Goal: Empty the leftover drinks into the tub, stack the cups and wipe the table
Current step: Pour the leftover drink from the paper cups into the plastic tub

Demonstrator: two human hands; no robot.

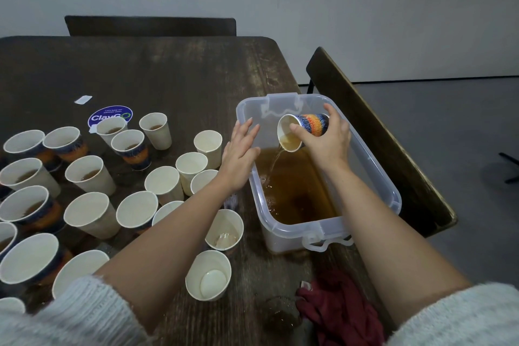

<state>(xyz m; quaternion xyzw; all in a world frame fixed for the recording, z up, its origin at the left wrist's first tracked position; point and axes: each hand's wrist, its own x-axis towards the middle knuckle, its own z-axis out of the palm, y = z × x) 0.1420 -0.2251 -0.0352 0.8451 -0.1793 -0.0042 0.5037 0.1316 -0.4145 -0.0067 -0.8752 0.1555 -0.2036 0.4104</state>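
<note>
My right hand [327, 140] grips a patterned blue-and-orange paper cup [306, 128], tipped over the clear plastic tub [393, 191]. A brown stream runs from the cup into the tub, which holds brown liquid [297, 194]. My left hand [238, 154] hovers with straight fingers by the tub's left wall and holds nothing. Several paper cups [90, 174] stand on the dark wooden table [182, 78] to the left, some with brown drink in them. Two cups nearest me, one [224, 229] and another [209, 275], look empty. A dark red cloth [339, 309] lies at the table's near edge.
A round blue sticker [112, 115] and a white paper scrap [83, 99] lie on the table behind the cups. A wet patch [280, 309] shows beside the cloth. A wooden bench [379, 135] runs along the right of the table, and another seat back [151, 26] stands behind it.
</note>
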